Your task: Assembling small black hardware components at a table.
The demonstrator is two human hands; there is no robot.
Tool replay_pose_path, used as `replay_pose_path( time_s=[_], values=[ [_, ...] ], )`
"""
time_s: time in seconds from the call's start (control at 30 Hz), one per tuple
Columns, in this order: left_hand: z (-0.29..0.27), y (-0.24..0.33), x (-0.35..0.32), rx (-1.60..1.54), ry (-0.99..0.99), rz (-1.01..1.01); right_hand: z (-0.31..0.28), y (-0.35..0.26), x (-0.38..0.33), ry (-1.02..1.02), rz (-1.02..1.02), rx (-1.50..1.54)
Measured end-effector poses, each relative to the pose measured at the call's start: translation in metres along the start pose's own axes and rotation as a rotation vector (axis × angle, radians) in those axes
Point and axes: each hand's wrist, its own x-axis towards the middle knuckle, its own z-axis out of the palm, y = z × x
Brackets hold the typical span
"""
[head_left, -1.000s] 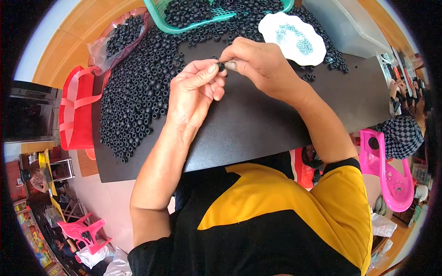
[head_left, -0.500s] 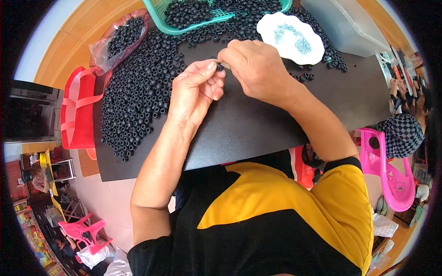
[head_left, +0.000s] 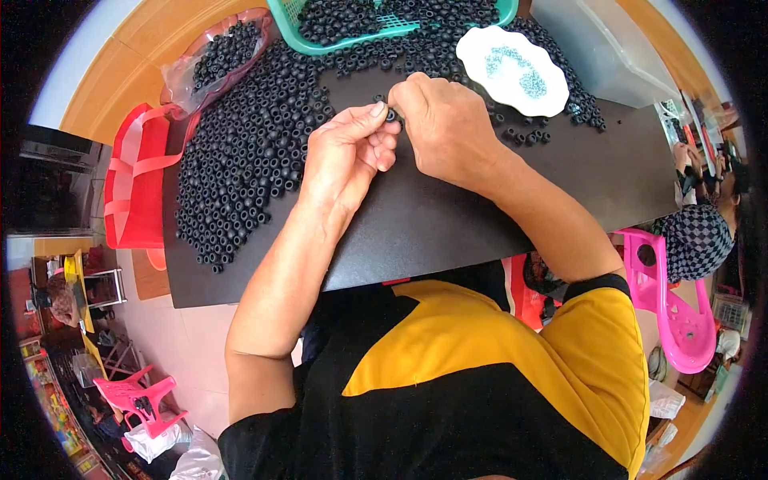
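Note:
Between the thumb and fingertips of my left hand (head_left: 346, 152) is a small black ring-shaped bead (head_left: 391, 115), its opening partly showing. My right hand (head_left: 448, 128) is closed right beside it, fingertips bent in against the bead; whatever they pinch is hidden. Loose black beads (head_left: 240, 152) of the same sort lie in a broad heap left of and beyond my hands. Past my right hand, a white scalloped dish (head_left: 506, 90) holds tiny pale blue grains, and a few black beads (head_left: 524, 137) lie by its near edge.
A green basket (head_left: 316, 49) of black beads stands at the far edge of the dark table (head_left: 424, 232). Left of it is a clear bag (head_left: 186, 90) with more beads. A red bag (head_left: 132, 196) hangs at the left; a translucent bin (head_left: 600, 56) and pink chair (head_left: 684, 324) are right.
The view has shifted slightly, so the table things sit a little further right. My right fingers have turned a bit, and more of the bead in my left fingertips shows.

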Motion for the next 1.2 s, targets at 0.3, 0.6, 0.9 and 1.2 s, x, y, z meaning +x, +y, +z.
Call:
replay_pose_path(
  time_s=[0.3, 0.6, 0.9, 1.2],
  values=[
    [-0.002, 0.002, 0.002, -0.018, -0.016, 0.001, 0.001, 0.0, 0.001, 0.073, 0.037, 0.072],
    [-0.003, 0.003, 0.003, -0.01, 0.003, -0.001, 0.001, 0.003, 0.0, 0.068, 0.01, 0.085],
    [-0.008, 0.007, 0.003, 0.043, -0.017, 0.034, 0.0, 0.002, 0.001, 0.081, 0.008, 0.116],
    [0.0, 0.01, 0.0, 0.283, 0.079, 0.213, 0.0, 0.011, -0.001, 0.002, 0.119, 0.057]
  ],
)
